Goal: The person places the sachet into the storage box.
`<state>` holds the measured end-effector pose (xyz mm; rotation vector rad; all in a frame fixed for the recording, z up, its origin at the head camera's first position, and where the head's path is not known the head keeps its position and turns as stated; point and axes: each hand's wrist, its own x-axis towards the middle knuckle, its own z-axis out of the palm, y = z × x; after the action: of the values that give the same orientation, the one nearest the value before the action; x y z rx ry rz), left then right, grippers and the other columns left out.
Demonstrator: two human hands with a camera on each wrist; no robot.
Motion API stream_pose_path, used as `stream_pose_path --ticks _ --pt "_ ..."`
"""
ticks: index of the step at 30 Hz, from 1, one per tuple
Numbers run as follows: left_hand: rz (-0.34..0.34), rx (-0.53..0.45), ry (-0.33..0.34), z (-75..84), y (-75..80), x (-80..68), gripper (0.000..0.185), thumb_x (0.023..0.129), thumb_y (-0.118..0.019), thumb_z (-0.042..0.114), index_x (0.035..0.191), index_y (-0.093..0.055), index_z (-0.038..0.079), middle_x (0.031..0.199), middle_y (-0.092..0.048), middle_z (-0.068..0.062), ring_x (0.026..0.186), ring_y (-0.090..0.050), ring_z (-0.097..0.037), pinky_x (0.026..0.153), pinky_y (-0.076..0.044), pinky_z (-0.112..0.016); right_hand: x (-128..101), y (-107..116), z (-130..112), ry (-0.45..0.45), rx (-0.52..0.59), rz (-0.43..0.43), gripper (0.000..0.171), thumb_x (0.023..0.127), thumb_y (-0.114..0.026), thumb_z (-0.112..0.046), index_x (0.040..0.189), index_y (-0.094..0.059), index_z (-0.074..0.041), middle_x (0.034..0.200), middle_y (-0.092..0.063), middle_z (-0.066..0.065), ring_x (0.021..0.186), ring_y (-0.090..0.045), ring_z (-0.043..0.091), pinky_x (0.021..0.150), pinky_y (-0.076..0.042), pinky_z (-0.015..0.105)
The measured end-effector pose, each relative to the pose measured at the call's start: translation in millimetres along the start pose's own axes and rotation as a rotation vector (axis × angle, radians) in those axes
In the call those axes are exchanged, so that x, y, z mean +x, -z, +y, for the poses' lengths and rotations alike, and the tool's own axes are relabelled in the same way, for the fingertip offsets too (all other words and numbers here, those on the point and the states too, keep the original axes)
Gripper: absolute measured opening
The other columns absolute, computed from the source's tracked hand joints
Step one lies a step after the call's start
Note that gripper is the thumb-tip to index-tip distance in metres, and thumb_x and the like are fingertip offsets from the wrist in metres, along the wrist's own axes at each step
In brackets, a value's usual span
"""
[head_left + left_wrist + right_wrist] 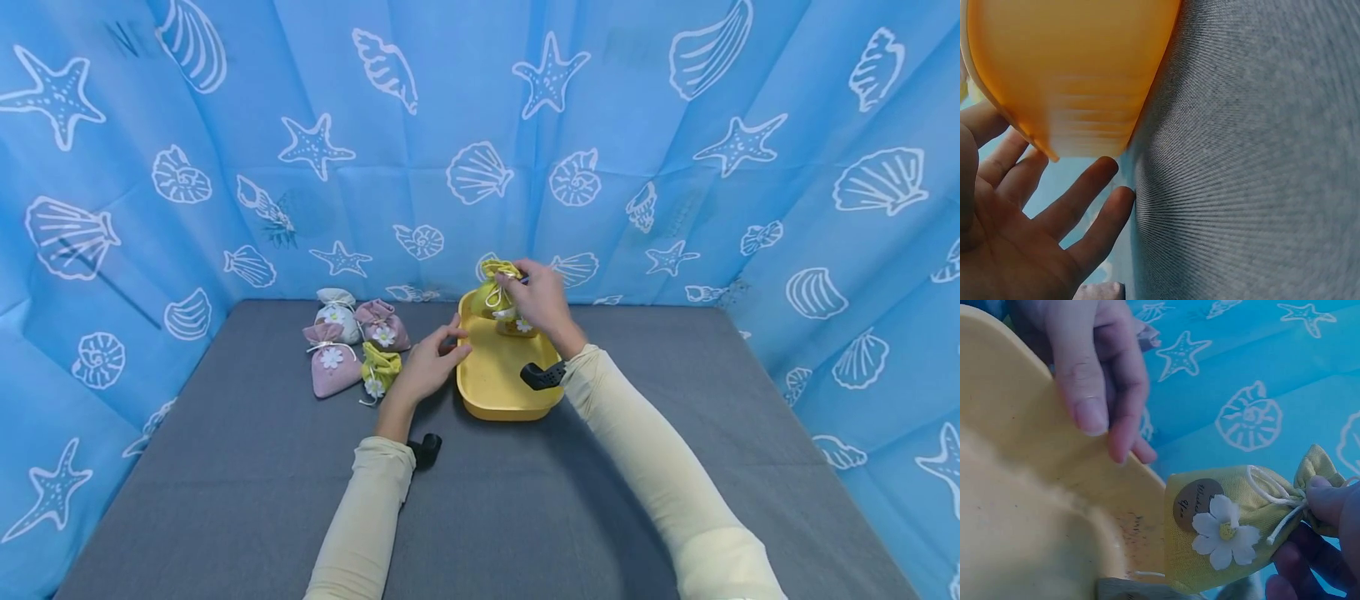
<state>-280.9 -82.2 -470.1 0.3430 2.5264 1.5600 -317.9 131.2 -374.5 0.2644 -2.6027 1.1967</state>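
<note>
My right hand (542,298) pinches the gathered neck of a yellow drawstring pouch (1216,528), held over the far end of a yellow plastic tub (498,412). The pouch has a white fabric flower, a round brown label and a white cord. Below it inside the tub lies another pouch (517,326) with a flower, partly hidden by the raised one. At the tub's left rim is my left hand (429,367), its fingers spread and fairly straight around the edge. In the left wrist view, two fingers (1079,197) extend beside the tub's outer wall.
Left of the tub sit a white pouch (337,315), two pink pouches, one in front (333,377) and one behind (383,323), and a yellow-green pouch (381,367). A grey cloth (480,508) covers the table. Blue curtains (465,100) with sea-life prints stand behind it.
</note>
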Motion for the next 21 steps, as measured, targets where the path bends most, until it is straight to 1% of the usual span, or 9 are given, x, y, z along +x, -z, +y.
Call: stream_pose_path --ticks 2,5,10,12,17,19,21 --pt "0.002 -0.003 -0.003 0.0 -0.3 0.2 0.04 0.103 -0.06 0.04 0.135 -0.06 0.016 0.168 -0.028 0.011 0.143 -0.05 -0.029 0.114 -0.045 -0.052 0 -5 1 -0.012 -0.004 -0.014 0.027 0.101 -0.064 -0.033 0.11 -0.074 -0.009 0.098 -0.074 0.011 0.062 -0.054 0.016 0.055 -0.043 0.027" --pt "0.003 -0.002 -0.009 -0.3 -0.7 0.6 0.039 0.103 -0.06 0.038 0.135 -0.06 0.016 0.168 -0.028 0.01 0.142 -0.051 -0.03 0.114 -0.045 -0.053 1 -11 3 -0.032 -0.018 -0.034 0.028 0.102 -0.062 -0.034 0.113 -0.073 -0.011 0.098 -0.074 0.009 0.061 -0.053 0.016 0.055 -0.042 0.027" --pt "0.011 0.015 0.0 -0.6 -1.2 1.2 0.04 0.102 -0.061 0.04 0.136 -0.06 0.018 0.167 -0.029 0.015 0.142 -0.051 -0.03 0.114 -0.045 -0.053 3 -19 6 -0.059 -0.021 -0.035 0.025 0.102 -0.062 -0.032 0.107 -0.071 -0.009 0.092 -0.071 0.01 0.066 -0.052 0.016 0.06 -0.042 0.028" --pt "0.013 0.016 0.005 -0.7 -1.4 1.2 0.041 0.102 -0.06 0.041 0.137 -0.06 0.018 0.167 -0.029 0.015 0.142 -0.051 -0.03 0.114 -0.044 -0.053 3 -22 7 -0.072 -0.018 -0.036 0.024 0.101 -0.063 -0.03 0.105 -0.071 -0.008 0.091 -0.071 0.011 0.067 -0.056 0.018 0.061 -0.043 0.027" --pt "0.016 0.001 0.008 -0.7 -1.8 1.0 0.039 0.103 -0.061 0.038 0.135 -0.06 0.017 0.168 -0.029 0.01 0.143 -0.05 -0.03 0.115 -0.044 -0.054 4 -29 8 -0.122 0.01 -0.072 0.024 0.102 -0.062 -0.027 0.108 -0.07 -0.006 0.093 -0.073 0.015 0.069 -0.07 0.033 0.057 -0.049 0.024" --pt "0.021 -0.001 0.008 -0.2 -1.8 0.8 0.038 0.103 -0.061 0.037 0.134 -0.061 0.016 0.168 -0.03 0.009 0.142 -0.051 -0.03 0.115 -0.044 -0.053 4 -31 9 -0.134 0.021 -0.087 0.024 0.103 -0.061 -0.027 0.109 -0.07 -0.005 0.094 -0.073 0.017 0.072 -0.072 0.036 0.054 -0.05 0.023" --pt "0.025 -0.003 0.008 0.1 -1.6 0.4 0.037 0.103 -0.061 0.037 0.133 -0.061 0.016 0.168 -0.03 0.01 0.143 -0.05 -0.03 0.115 -0.044 -0.053 4 -33 10 -0.136 0.017 -0.096 0.024 0.104 -0.059 -0.028 0.108 -0.069 -0.006 0.092 -0.072 0.018 0.072 -0.073 0.037 0.053 -0.05 0.022"
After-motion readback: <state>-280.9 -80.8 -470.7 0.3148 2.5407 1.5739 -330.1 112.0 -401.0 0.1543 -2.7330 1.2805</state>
